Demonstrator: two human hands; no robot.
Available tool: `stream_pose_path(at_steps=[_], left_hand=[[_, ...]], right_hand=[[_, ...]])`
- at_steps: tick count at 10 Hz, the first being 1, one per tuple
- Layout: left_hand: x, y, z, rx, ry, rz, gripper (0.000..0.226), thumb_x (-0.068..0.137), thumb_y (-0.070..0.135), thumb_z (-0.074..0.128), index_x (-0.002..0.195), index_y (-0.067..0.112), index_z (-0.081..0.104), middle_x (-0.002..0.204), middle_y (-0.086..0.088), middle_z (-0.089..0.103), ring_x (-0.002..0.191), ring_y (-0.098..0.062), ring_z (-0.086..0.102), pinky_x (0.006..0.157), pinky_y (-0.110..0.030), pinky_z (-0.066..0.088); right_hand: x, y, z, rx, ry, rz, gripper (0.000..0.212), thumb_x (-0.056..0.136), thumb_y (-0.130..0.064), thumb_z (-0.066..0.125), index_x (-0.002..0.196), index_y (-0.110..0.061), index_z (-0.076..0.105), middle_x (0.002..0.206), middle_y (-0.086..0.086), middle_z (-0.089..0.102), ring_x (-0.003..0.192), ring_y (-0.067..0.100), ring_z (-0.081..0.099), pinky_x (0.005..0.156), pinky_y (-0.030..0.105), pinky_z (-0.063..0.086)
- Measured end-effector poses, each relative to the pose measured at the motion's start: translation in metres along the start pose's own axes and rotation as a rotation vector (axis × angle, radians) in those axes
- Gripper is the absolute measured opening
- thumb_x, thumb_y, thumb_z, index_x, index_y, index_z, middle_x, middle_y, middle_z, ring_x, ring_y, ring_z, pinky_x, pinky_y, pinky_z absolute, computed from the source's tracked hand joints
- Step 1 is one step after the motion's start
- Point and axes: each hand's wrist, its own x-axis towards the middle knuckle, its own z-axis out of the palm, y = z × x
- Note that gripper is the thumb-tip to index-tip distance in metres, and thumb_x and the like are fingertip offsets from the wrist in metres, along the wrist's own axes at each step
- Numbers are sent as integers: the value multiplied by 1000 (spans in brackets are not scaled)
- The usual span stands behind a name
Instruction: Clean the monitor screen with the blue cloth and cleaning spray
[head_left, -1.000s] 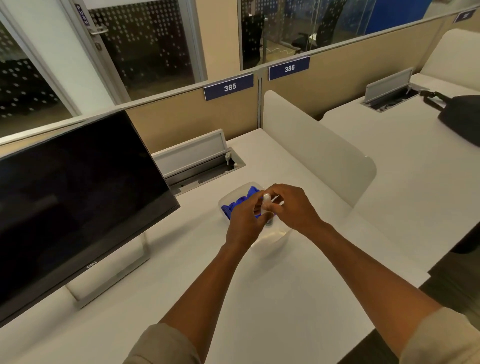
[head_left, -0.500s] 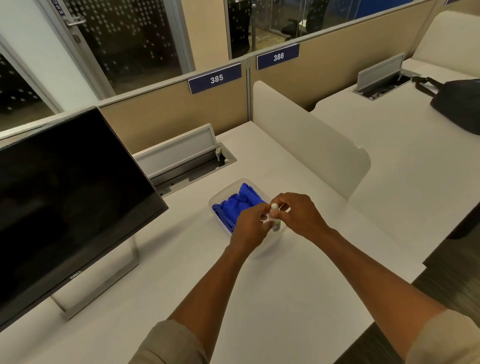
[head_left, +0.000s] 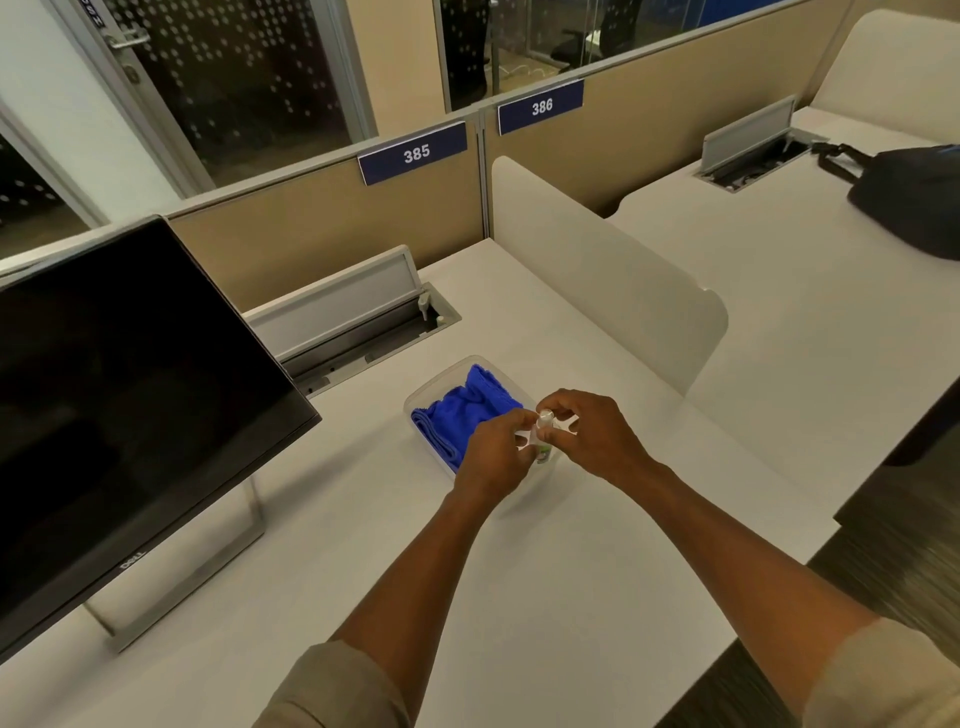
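Observation:
A small white spray bottle (head_left: 543, 435) is held upright between both hands above a clear plastic container (head_left: 435, 379). My left hand (head_left: 493, 454) grips the bottle's body. My right hand (head_left: 592, 434) pinches its top with the fingertips. A folded blue cloth (head_left: 462, 415) lies inside the container, partly hidden by my left hand. The black monitor (head_left: 119, 415) stands at the left on a silver stand, its screen dark.
An open cable tray (head_left: 358, 317) with a raised lid sits behind the container. A white divider panel (head_left: 602, 265) separates this desk from the neighbouring one, where a black bag (head_left: 909, 197) lies. The desk's front edge runs at the lower right.
The camera view shifted, so the scene sits differently in frame. More of the blue cloth shows now. Both hands stay together on the bottle over the container.

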Motion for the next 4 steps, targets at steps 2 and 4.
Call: stream_pose_path(at_steps=[2,4], left_hand=[[-1,2,-1,3,-7,-2,41,85,27,73,124,24,61,115,4,68,90,-2,60,82,-16,48],[-7,4,-7,-4,60,-15,46,84,22,74,127,23,58,119,3,67,98,-6,61,91,-26,52]], right_hand=[[0,2,0,11,-5,5,28,86,-36,71,105,-16,66,99,-5,69,92,13,64,80,30,55],[-1,-3,0,30,70,-4,45,83,-45,71,119,-19,61,118,-6,63,108,10,56,90,28,51]])
